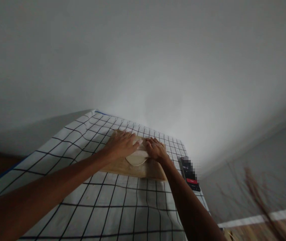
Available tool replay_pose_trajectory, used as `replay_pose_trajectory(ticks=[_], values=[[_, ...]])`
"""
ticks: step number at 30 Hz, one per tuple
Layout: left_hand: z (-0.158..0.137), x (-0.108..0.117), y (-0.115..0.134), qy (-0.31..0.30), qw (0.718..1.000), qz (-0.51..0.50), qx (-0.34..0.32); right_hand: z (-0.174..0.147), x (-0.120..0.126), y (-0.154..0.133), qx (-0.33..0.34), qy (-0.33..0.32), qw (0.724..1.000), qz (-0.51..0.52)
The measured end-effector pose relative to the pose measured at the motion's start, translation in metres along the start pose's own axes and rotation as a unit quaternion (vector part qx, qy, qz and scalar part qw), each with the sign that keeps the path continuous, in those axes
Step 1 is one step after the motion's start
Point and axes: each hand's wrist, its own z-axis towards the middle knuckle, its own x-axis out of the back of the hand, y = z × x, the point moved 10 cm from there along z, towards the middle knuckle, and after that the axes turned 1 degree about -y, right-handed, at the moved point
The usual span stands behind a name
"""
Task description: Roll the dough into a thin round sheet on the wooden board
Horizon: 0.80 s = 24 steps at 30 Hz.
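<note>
Both outspread, palms down: left hand (123, 143), right hand (156, 149) over wooden board (150, 171); pale round sheet (136, 160) between, toward near side. Phone (188, 172) right, on checked cloth (102, 197).

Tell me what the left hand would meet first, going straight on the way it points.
Probably the grey wall: the left hand would first pass over the board's far edge and some checked tablecloth, though depth is unclear.

I count two bare hands: one left hand (123, 143), one right hand (156, 149). One pale dough-like piece (136, 160), one wooden board (154, 171), one checked cloth (102, 204), one phone (187, 170), one twiggy branch (255, 194).
</note>
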Motion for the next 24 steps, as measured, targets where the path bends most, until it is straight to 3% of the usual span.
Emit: replay_pose_trajectory(ticks=[7, 14, 24], values=[[0.009, -0.006, -0.009, -0.006, 1.0, 0.0, 0.02, 0.015, 0.0, -0.001, 0.001, -0.003, 1.0, -0.012], [-0.018, 0.009, 0.011, 0.029, 1.0, -0.003, -0.004, -0.03, 0.007, -0.007, -0.024, 0.069, 0.997, -0.007], [-0.063, 0.022, 0.034, -0.001, 1.0, 0.011, -0.01, -0.096, 0.013, -0.029, -0.036, 0.123, 0.991, 0.039]])
